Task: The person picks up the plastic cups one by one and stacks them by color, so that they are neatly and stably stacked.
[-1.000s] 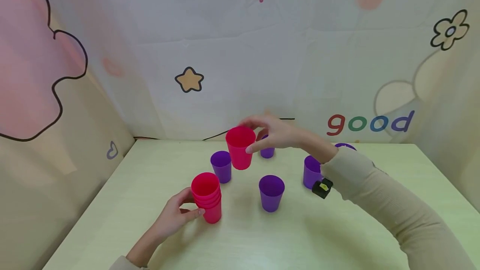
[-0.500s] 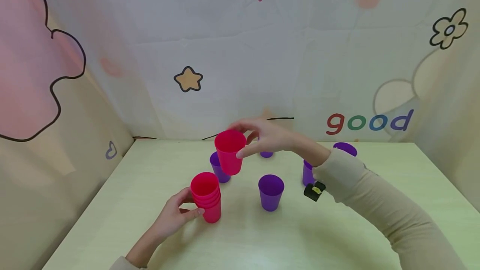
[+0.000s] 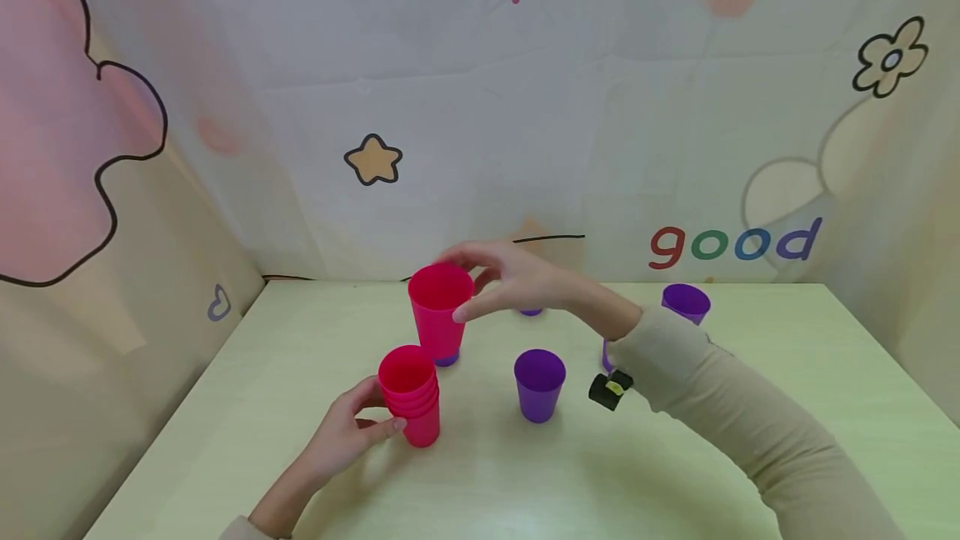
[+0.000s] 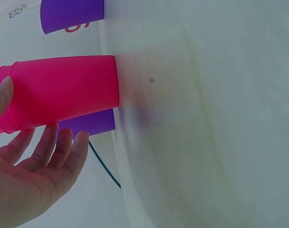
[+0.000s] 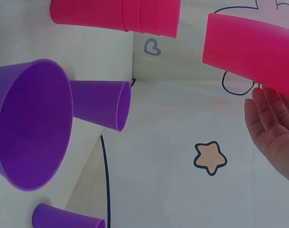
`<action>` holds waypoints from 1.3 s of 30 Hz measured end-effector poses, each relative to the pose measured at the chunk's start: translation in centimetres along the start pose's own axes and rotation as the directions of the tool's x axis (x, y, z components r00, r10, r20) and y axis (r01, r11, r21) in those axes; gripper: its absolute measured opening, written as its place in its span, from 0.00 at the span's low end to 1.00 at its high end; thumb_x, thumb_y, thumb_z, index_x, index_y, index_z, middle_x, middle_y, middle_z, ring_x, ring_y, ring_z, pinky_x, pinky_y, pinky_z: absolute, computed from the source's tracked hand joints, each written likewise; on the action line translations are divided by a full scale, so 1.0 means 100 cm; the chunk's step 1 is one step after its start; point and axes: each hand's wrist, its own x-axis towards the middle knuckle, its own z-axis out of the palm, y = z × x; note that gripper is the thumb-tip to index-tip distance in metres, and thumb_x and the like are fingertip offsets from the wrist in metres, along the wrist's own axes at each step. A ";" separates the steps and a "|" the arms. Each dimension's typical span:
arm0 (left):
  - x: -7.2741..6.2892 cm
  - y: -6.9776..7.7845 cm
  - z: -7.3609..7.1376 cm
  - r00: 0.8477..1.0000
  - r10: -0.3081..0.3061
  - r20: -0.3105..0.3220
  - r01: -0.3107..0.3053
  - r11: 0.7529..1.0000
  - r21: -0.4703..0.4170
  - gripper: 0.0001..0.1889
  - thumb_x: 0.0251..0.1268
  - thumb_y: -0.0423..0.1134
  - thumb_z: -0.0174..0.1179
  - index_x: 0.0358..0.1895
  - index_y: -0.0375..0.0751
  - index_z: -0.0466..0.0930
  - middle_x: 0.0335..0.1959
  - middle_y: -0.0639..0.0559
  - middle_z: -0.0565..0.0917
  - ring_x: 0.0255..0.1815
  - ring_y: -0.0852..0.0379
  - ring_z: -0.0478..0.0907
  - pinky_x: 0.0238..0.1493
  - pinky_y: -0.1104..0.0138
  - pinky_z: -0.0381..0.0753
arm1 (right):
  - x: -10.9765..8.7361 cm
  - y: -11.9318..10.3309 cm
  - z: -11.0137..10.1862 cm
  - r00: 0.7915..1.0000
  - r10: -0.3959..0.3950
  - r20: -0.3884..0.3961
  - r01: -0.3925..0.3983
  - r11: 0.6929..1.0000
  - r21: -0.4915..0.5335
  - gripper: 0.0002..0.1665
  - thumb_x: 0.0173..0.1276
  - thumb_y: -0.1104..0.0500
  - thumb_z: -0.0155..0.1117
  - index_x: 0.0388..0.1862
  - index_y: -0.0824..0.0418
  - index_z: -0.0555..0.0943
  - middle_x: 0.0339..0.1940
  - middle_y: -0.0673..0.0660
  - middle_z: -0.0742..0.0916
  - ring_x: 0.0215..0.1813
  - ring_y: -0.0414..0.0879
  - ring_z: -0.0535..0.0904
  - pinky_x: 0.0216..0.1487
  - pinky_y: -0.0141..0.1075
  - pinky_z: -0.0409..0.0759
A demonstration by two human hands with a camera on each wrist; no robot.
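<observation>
A stack of nested pink cups (image 3: pixel 422 422) stands upright on the table, and my left hand (image 3: pixel 348 430) holds it from the left with thumb and fingers around its side. Raised above the table, a single pink cup (image 3: pixel 437 319) is pinched near its rim by my right hand (image 3: pixel 513 280), mouth up. It covers most of a purple cup (image 3: pixel 447 359) behind it in the head view; only the base shows there. In the right wrist view that purple cup (image 5: pixel 99 102) appears apart from the lifted pink cup (image 5: pixel 249 50).
An upright purple cup (image 3: pixel 538 394) stands right of the stack. Farther back are another purple cup (image 3: pixel 531 312), mostly behind my right hand, and one at the right (image 3: pixel 686 304). My right sleeve (image 3: pixel 720 394) hides most of a further one. Patterned cloth (image 3: pixel 480 148) backs the table (image 3: pixel 300 332).
My right hand has carried the single pink cup left and slightly down, from beside the back-left purple cup to in front of it in the head view. The left hand stays on the stack.
</observation>
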 end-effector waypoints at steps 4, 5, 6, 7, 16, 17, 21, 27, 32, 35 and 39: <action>0.000 0.000 0.000 1.000 0.004 0.000 -0.004 1.000 0.005 0.23 0.52 0.37 0.66 0.53 0.41 0.72 0.45 0.46 0.78 0.48 0.46 0.73 0.38 0.62 0.78 | 0.002 -0.001 0.005 1.000 -0.004 0.001 0.004 1.000 0.019 0.34 0.53 0.60 0.69 0.59 0.64 0.69 0.48 0.53 0.79 0.51 0.45 0.73 0.46 0.37 0.77; 0.000 0.000 0.000 1.000 0.003 -0.001 -0.003 1.000 0.006 0.23 0.52 0.37 0.66 0.53 0.41 0.72 0.46 0.46 0.78 0.48 0.45 0.73 0.38 0.62 0.78 | 0.003 -0.001 0.006 1.000 -0.003 0.000 0.003 1.000 0.020 0.34 0.52 0.60 0.69 0.58 0.63 0.70 0.48 0.53 0.79 0.51 0.45 0.73 0.46 0.37 0.77; 0.000 0.000 0.000 1.000 0.001 -0.001 -0.001 1.000 0.006 0.23 0.52 0.37 0.66 0.53 0.41 0.72 0.46 0.46 0.78 0.48 0.45 0.73 0.38 0.62 0.78 | 0.004 -0.001 0.007 1.000 -0.004 -0.001 0.004 1.000 0.023 0.34 0.52 0.60 0.69 0.58 0.63 0.70 0.48 0.53 0.79 0.50 0.44 0.74 0.46 0.37 0.77; 0.000 -0.001 0.000 1.000 -0.001 -0.001 0.001 1.000 0.006 0.23 0.52 0.37 0.66 0.53 0.41 0.72 0.46 0.46 0.78 0.49 0.45 0.73 0.38 0.62 0.78 | 0.005 0.000 0.008 1.000 -0.003 -0.002 0.003 1.000 0.025 0.34 0.52 0.59 0.69 0.58 0.63 0.70 0.48 0.53 0.79 0.50 0.44 0.74 0.46 0.37 0.77; -0.001 0.001 0.000 1.000 -0.010 0.003 0.010 1.000 0.007 0.23 0.53 0.36 0.65 0.54 0.41 0.71 0.47 0.45 0.77 0.49 0.45 0.73 0.38 0.61 0.78 | 0.010 0.001 0.020 1.000 0.005 0.013 -0.006 0.998 0.060 0.34 0.52 0.59 0.69 0.59 0.62 0.69 0.48 0.52 0.79 0.50 0.44 0.74 0.45 0.38 0.77; -0.001 0.001 0.000 1.000 -0.010 0.005 0.010 1.000 0.004 0.23 0.53 0.36 0.65 0.54 0.41 0.71 0.47 0.45 0.77 0.49 0.45 0.73 0.38 0.61 0.78 | 0.011 0.001 0.021 1.000 0.010 0.015 -0.011 0.998 0.062 0.34 0.53 0.59 0.69 0.59 0.61 0.69 0.48 0.52 0.79 0.50 0.43 0.74 0.45 0.37 0.77; -0.001 0.003 0.000 1.000 -0.014 0.011 0.014 1.000 -0.008 0.23 0.53 0.36 0.65 0.54 0.41 0.71 0.47 0.45 0.77 0.50 0.44 0.72 0.39 0.60 0.77 | 0.013 0.001 0.025 1.000 0.016 0.026 -0.017 0.998 0.055 0.34 0.53 0.58 0.69 0.59 0.60 0.69 0.47 0.50 0.80 0.50 0.42 0.74 0.45 0.36 0.77; -0.001 0.005 0.001 1.000 -0.029 0.010 0.030 0.999 -0.017 0.22 0.53 0.35 0.64 0.53 0.40 0.71 0.47 0.45 0.77 0.50 0.45 0.72 0.39 0.61 0.77 | 0.015 0.003 0.031 0.999 0.009 0.039 -0.011 0.999 0.039 0.35 0.52 0.58 0.70 0.60 0.60 0.69 0.46 0.49 0.80 0.49 0.41 0.74 0.45 0.35 0.77; -0.002 0.005 0.001 0.999 -0.039 0.010 0.039 0.999 -0.014 0.23 0.53 0.35 0.65 0.53 0.40 0.71 0.47 0.45 0.77 0.50 0.45 0.72 0.39 0.61 0.77 | 0.015 0.004 0.035 0.998 0.026 0.049 -0.028 0.998 0.061 0.36 0.52 0.58 0.70 0.61 0.60 0.69 0.47 0.51 0.80 0.49 0.42 0.74 0.45 0.35 0.77; -0.002 0.004 0.001 0.999 -0.036 0.011 0.036 0.999 -0.011 0.23 0.53 0.35 0.65 0.54 0.40 0.71 0.48 0.44 0.76 0.50 0.44 0.72 0.39 0.61 0.77 | 0.015 0.005 0.037 0.998 0.029 0.047 -0.032 0.997 0.077 0.35 0.53 0.59 0.69 0.60 0.61 0.69 0.46 0.52 0.79 0.49 0.43 0.74 0.45 0.35 0.77; -0.001 0.004 0.001 1.000 -0.024 0.009 0.024 1.000 -0.011 0.23 0.53 0.35 0.64 0.54 0.41 0.71 0.47 0.44 0.77 0.50 0.44 0.72 0.39 0.61 0.77 | 0.017 0.006 0.039 0.999 0.012 0.042 -0.015 0.996 0.090 0.35 0.53 0.59 0.70 0.60 0.61 0.69 0.46 0.51 0.80 0.49 0.42 0.74 0.45 0.36 0.77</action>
